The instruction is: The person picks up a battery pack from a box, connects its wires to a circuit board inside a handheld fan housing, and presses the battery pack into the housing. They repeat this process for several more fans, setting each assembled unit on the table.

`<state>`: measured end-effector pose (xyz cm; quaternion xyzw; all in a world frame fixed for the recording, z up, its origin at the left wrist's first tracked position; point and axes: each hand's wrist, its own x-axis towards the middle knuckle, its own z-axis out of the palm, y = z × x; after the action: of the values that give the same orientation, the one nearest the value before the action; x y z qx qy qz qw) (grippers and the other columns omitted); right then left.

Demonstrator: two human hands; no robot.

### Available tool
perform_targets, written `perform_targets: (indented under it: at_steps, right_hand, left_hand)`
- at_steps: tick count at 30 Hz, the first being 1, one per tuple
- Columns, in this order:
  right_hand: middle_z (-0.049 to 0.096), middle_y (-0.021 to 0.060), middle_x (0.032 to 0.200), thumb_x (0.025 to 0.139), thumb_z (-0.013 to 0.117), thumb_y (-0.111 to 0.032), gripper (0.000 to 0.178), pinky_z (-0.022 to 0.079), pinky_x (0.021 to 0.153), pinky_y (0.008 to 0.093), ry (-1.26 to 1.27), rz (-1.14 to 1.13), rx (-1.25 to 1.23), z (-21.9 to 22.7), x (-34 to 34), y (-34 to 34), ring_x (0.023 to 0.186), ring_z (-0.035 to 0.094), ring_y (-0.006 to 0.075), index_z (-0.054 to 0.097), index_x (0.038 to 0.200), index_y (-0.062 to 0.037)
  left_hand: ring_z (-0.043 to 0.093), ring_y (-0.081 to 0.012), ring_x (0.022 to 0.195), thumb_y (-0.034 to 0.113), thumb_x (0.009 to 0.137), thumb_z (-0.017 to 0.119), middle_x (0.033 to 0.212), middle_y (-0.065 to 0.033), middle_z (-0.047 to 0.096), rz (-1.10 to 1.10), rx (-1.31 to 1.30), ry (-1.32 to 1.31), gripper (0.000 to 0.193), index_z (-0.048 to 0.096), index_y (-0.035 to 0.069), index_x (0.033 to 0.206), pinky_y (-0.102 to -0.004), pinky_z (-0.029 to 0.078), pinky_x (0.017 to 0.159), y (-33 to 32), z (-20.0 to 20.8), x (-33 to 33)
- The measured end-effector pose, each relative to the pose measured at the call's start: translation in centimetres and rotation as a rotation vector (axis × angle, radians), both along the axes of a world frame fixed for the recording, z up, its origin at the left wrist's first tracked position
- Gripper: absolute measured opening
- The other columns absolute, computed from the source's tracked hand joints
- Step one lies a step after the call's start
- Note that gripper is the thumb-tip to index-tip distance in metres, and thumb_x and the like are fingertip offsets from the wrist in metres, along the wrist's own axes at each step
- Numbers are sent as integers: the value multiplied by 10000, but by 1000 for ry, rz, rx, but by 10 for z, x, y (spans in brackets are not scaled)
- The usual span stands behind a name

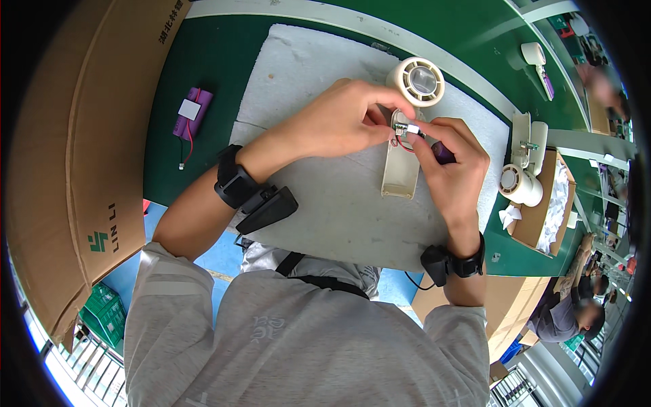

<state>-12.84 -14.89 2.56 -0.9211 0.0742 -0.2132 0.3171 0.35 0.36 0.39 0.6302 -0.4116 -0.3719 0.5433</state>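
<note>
A cream handheld fan lies on the pale mat, its round slotted head farthest from me and its handle an open shell. Inside the shell, near the head, sits a small circuit board. My left hand closes from the left on the fan beside the board, thumb and fingers bent. From the right, my right hand pinches a small white connector with red wire by the board. A purple battery shows partly under the right hand's fingers; the rest of it is hidden.
Another purple battery with wires lies at the left on the green table. A tall cardboard box walls off the left side. At the right are another fan and an open carton with white pieces. One more fan lies far right.
</note>
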Motion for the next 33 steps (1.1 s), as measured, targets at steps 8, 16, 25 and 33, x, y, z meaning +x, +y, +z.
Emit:
perform_targets:
  at_steps: [8, 16, 25, 33]
  right_hand:
    - [633, 44, 865, 747, 760, -48, 211, 415, 511, 227, 10, -21, -41, 1, -1, 4, 554, 502, 92, 723, 954, -32]
    - [625, 49, 855, 760, 749, -52, 207, 442, 526, 241, 8, -19, -101, -2, -3, 4, 575, 547, 117, 726, 965, -31]
    - [617, 45, 846, 772, 742, -46, 211, 437, 508, 230, 0, 2, -140, -1, -2, 4, 584, 562, 97, 709, 980, -27]
    - [556, -1, 767, 794, 729, -44, 247, 373, 450, 203, 342, -59, 269, 3, 3, -7, 520, 487, 44, 599, 1004, -28]
  left_hand:
    - [620, -114, 879, -84, 828, 577, 1032, -68, 646, 12, -34, 48, 333, 610, 8, 1147, -258, 520, 792, 0, -3, 0]
    - [615, -113, 898, -77, 832, 588, 1061, -70, 647, 3, -7, 26, 331, 611, 7, 1152, -256, 515, 810, 1, -1, 1]
    - [614, -112, 792, -74, 833, 582, 983, -55, 672, 66, -21, -29, 311, 652, 12, 1123, -254, 520, 745, -1, -5, 0]
    - [596, -141, 705, -45, 804, 597, 927, -64, 676, -8, 14, -377, 366, 695, 103, 1125, -263, 479, 637, 0, 3, 2]
